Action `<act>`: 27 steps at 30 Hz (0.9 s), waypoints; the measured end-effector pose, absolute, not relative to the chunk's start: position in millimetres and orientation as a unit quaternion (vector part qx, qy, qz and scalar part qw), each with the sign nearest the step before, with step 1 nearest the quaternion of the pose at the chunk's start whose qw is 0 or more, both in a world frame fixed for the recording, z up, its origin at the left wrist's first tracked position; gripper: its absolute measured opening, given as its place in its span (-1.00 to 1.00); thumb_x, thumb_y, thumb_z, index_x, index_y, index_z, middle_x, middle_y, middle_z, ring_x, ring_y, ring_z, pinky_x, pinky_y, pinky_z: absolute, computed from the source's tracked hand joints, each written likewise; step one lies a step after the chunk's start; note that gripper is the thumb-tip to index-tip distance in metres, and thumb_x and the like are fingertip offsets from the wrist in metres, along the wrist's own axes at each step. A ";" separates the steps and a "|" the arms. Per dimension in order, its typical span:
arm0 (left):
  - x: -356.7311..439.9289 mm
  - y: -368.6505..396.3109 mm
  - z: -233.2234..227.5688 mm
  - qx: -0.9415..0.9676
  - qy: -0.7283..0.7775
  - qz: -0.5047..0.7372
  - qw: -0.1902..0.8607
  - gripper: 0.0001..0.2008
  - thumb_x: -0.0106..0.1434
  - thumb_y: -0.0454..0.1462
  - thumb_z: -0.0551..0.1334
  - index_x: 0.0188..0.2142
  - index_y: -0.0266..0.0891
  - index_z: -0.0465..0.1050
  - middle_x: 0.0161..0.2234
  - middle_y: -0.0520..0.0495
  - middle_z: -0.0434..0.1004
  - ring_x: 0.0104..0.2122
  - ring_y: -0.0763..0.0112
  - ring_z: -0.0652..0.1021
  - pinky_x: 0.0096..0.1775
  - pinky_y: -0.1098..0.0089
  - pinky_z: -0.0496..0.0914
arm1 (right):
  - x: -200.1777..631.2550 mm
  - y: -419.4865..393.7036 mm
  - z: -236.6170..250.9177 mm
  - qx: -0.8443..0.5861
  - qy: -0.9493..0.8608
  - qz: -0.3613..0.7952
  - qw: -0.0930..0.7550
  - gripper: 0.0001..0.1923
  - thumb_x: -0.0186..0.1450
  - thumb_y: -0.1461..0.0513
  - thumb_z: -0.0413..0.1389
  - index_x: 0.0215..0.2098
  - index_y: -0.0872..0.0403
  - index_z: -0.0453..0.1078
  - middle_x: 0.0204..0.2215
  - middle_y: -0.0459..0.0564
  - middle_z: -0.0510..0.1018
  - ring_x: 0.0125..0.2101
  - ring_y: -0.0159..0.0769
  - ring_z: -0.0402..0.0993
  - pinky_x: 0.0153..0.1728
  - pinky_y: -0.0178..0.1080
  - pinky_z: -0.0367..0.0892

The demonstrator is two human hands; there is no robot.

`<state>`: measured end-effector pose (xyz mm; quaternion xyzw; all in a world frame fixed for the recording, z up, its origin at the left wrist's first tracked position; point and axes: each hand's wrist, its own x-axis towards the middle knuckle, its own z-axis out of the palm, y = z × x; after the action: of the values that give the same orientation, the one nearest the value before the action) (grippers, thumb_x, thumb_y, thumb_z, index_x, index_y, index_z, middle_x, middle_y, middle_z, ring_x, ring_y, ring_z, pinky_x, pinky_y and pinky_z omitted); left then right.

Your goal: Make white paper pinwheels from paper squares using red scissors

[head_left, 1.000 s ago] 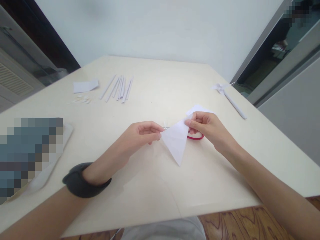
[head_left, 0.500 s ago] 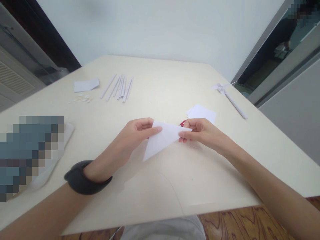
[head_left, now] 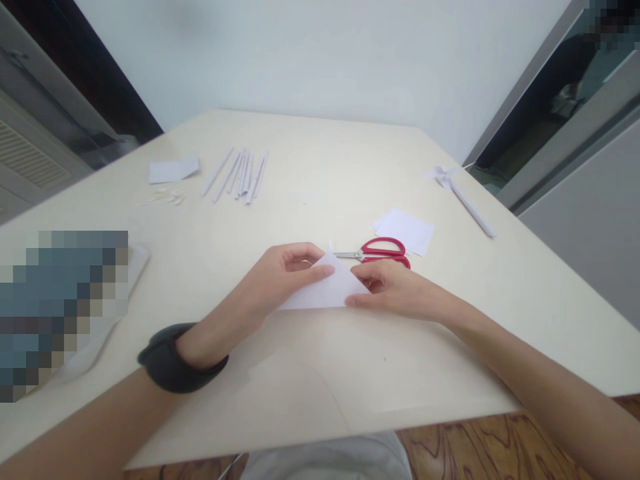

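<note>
You are pressing a folded paper triangle [head_left: 327, 292] flat at frame center, left hand [head_left: 280, 273] and right hand [head_left: 395, 290] pinching its edges. The first fold appears done. The red scissors [head_left: 380, 251] are lying untouched just above.

Cream counter [head_left: 320, 167]: folded paper triangle [head_left: 327, 292], red scissors [head_left: 381, 251], white sheets [head_left: 406, 229], rolled paper sticks [head_left: 239, 175], pinwheel [head_left: 457, 189], paper scrap [head_left: 173, 169].

Red scissors [head_left: 376, 251], paper sticks [head_left: 240, 175]

Scissors [head_left: 377, 253] sit just behind right hand [head_left: 395, 290], block way back. Bare table [head_left: 320, 373] in front, lots of room.
</note>
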<state>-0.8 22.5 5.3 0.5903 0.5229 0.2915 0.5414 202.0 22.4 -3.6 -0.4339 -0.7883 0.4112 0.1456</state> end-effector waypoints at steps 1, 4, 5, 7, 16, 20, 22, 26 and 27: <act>-1.0 22.7 5.0 0.591 0.522 0.297 0.538 -0.80 0.08 -0.11 0.26 -0.39 -0.19 0.41 -0.42 0.03 0.53 -0.45 0.36 0.51 -0.48 0.49 0.31 | 201.8 22.4 -3.4 -0.436 -0.786 0.411 0.151 -0.81 0.17 0.14 0.10 -0.50 0.07 0.26 -0.54 -0.16 0.24 -0.55 -0.43 0.15 -0.59 -0.35 0.02; -3.4 24.4 5.6 0.593 0.517 0.327 0.523 -0.82 0.09 -0.12 0.26 -0.38 -0.17 0.41 -0.36 0.04 0.55 -0.39 0.36 0.52 -0.42 0.48 0.34 | 204.1 23.6 -0.3 -0.451 -0.767 0.417 0.184 -0.83 0.19 0.14 0.07 -0.45 0.07 0.29 -0.49 -0.12 0.31 -0.51 -0.40 0.23 -0.56 -0.34 0.07; -4.6 25.1 6.3 0.596 0.510 0.331 0.524 -0.83 0.10 -0.14 0.26 -0.36 -0.16 0.42 -0.32 0.04 0.56 -0.36 0.36 0.52 -0.39 0.48 0.35 | 205.6 24.2 1.4 -0.459 -0.757 0.421 0.200 -0.84 0.20 0.14 0.06 -0.44 0.08 0.29 -0.48 -0.12 0.32 -0.51 -0.40 0.23 -0.56 -0.34 0.07; -6.6 26.3 7.8 0.613 0.490 0.328 0.526 -0.85 0.14 -0.17 0.23 -0.31 -0.16 0.44 -0.30 0.04 0.55 -0.32 0.37 0.52 -0.33 0.47 0.35 | 208.7 25.2 5.0 -0.473 -0.732 0.428 0.238 -0.84 0.21 0.15 0.05 -0.44 0.08 0.27 -0.51 -0.13 0.28 -0.54 -0.43 0.19 -0.56 -0.34 0.04; -0.7 23.7 5.1 0.616 0.469 0.345 0.531 -0.84 0.14 -0.18 0.25 -0.35 -0.22 0.47 -0.42 0.01 0.54 -0.37 0.37 0.50 -0.36 0.43 0.32 | 205.1 24.5 2.9 -0.473 -0.652 0.492 0.331 -0.76 0.24 0.11 0.04 -0.49 0.08 0.20 -0.57 -0.17 0.22 -0.54 -0.45 0.15 -0.52 -0.34 0.03; 1.0 21.6 3.9 0.630 0.518 0.320 0.481 -0.84 0.08 -0.13 0.28 -0.47 -0.17 0.49 -0.52 0.06 0.53 -0.40 0.37 0.50 -0.34 0.43 0.32 | 200.5 21.9 -1.8 -0.472 -0.667 0.488 0.307 -0.76 0.23 0.12 0.06 -0.51 0.08 0.23 -0.56 -0.17 0.26 -0.55 -0.46 0.19 -0.52 -0.34 0.04; 1.0 21.2 3.6 0.634 0.531 0.308 0.471 -0.82 0.08 -0.11 0.28 -0.52 -0.15 0.47 -0.53 0.08 0.53 -0.40 0.38 0.50 -0.35 0.44 0.32 | 199.0 20.8 -2.3 -0.466 -0.671 0.494 0.297 -0.81 0.22 0.15 0.07 -0.48 0.08 0.26 -0.55 -0.18 0.28 -0.54 -0.46 0.21 -0.52 -0.34 0.05; 2.7 20.9 1.9 0.644 0.526 0.295 0.471 -0.80 0.10 -0.14 0.25 -0.56 -0.18 0.45 -0.52 0.07 0.53 -0.40 0.39 0.50 -0.35 0.46 0.31 | 195.8 20.0 -2.5 -0.453 -0.670 0.508 0.297 -0.90 0.20 0.20 0.08 -0.44 0.06 0.34 -0.54 -0.17 0.36 -0.53 -0.46 0.26 -0.53 -0.37 0.08; 3.4 20.9 0.9 0.646 0.524 0.293 0.472 -0.80 0.10 -0.16 0.24 -0.57 -0.19 0.45 -0.53 0.07 0.52 -0.43 0.40 0.49 -0.36 0.46 0.31 | 194.9 20.0 -2.7 -0.448 -0.671 0.511 0.296 -0.90 0.20 0.21 0.08 -0.43 0.07 0.36 -0.53 -0.17 0.38 -0.52 -0.46 0.27 -0.53 -0.38 0.09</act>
<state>3.4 20.9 0.9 0.6455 0.5241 0.2927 0.4722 194.9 20.0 -2.7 -0.4476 -0.6712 0.5114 0.2961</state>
